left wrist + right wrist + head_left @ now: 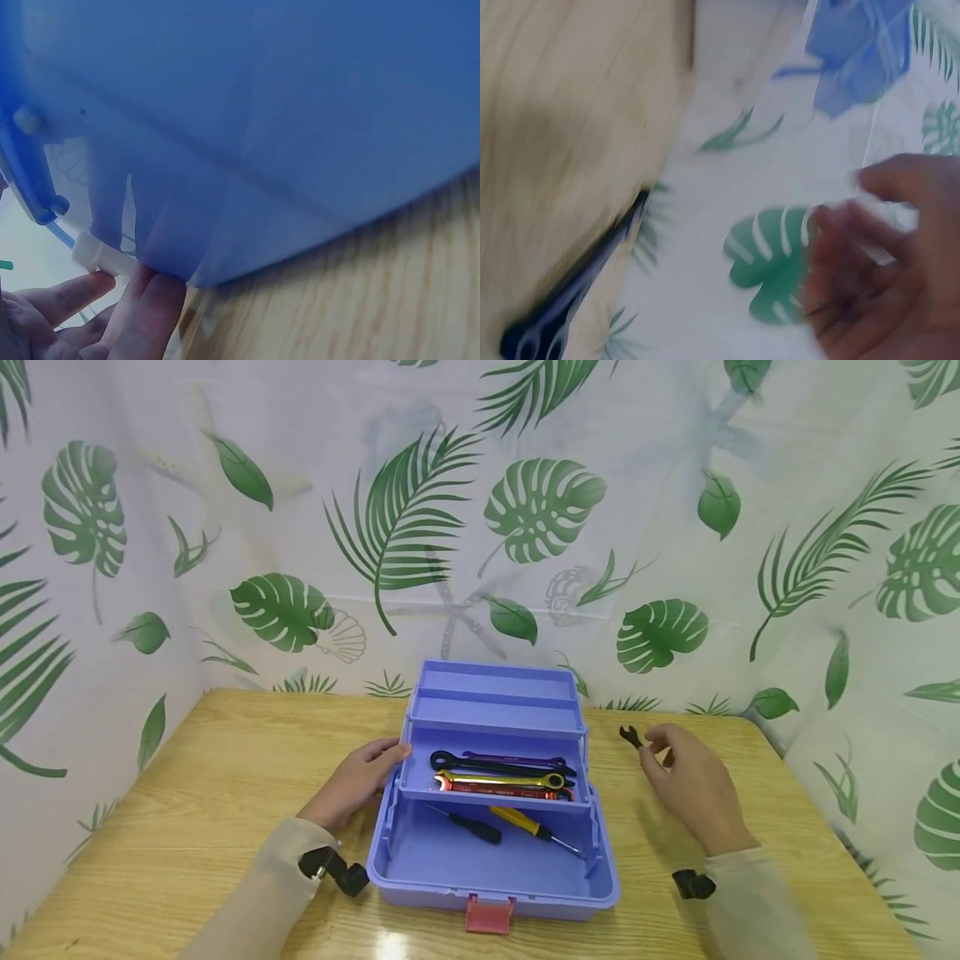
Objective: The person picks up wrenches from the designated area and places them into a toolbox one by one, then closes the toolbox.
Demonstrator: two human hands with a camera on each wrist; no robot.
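A blue-purple toolbox [495,900] stands open with its tiers raised. On the toolbox's left side rests my left hand [358,783]; its fingertips [161,296] touch the outer wall. In the middle tray [420,745] lie a purple wrench [517,759], a black wrench [495,766], a gold wrench [502,780] and a red wrench [495,790]. Right of the box, my right hand [693,781] hovers with loosely bent fingers, nothing visible between them. Close to its fingertips is a dark wrench [630,737], apart from the hand in the right wrist view [577,281].
In the bottom of the box lie a black-handled screwdriver [476,828] and a yellow-handled screwdriver [517,818]. A red latch [489,917] hangs at the front. The wooden table [247,760] ends at a leaf-patterned curtain [465,610] behind the box.
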